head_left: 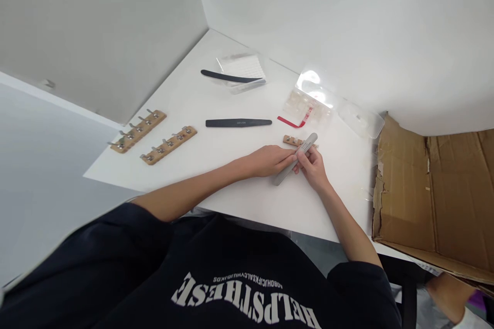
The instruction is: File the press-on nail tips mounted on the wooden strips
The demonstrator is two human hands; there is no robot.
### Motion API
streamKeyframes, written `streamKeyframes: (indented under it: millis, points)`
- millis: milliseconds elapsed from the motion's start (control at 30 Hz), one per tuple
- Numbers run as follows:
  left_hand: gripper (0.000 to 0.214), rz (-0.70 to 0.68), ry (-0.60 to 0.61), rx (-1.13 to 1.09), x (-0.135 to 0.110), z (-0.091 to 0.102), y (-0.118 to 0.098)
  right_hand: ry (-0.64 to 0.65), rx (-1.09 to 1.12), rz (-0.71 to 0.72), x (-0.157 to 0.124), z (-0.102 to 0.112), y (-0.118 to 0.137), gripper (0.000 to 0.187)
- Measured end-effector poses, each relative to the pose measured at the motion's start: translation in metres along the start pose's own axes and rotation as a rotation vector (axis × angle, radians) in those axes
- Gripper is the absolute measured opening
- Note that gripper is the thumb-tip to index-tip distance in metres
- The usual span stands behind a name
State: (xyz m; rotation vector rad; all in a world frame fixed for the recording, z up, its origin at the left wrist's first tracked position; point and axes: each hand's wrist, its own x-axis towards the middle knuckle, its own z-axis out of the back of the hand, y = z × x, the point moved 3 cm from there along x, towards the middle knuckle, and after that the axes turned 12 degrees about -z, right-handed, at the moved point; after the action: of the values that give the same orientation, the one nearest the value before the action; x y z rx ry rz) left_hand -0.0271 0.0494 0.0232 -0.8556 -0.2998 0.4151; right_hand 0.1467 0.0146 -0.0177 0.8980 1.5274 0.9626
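Note:
A long grey nail file [307, 142] slants across both hands, its rounded ends sticking out above and below the fingers. My right hand [314, 169] is closed on it, thumb pressed on its face. My left hand [272, 160] meets it from the other side with its fingers pressed together; what they hold, if anything, is hidden. Just beyond the fingers lies a short wooden strip [288, 139] with small metal fittings, partly covered by the file and my right hand.
Two wooden strips with metal clips, a farther one [135, 135] and a nearer one [170, 146], lie left. A black nail file [237, 123], another dark file [224, 76] on a clear packet [245, 68], red tape [289, 122] and a clear case [309, 100] lie beyond. A cardboard box [409, 190] stands right.

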Motion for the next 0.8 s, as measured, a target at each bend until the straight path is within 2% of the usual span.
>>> streamKeyframes:
  millis: [800]
  points:
    - [0.044, 0.002, 0.001, 0.046, -0.0006, -0.0041, 0.0021, -0.013, -0.027, 0.010, -0.0008, -0.0025, 0.0039, 0.041]
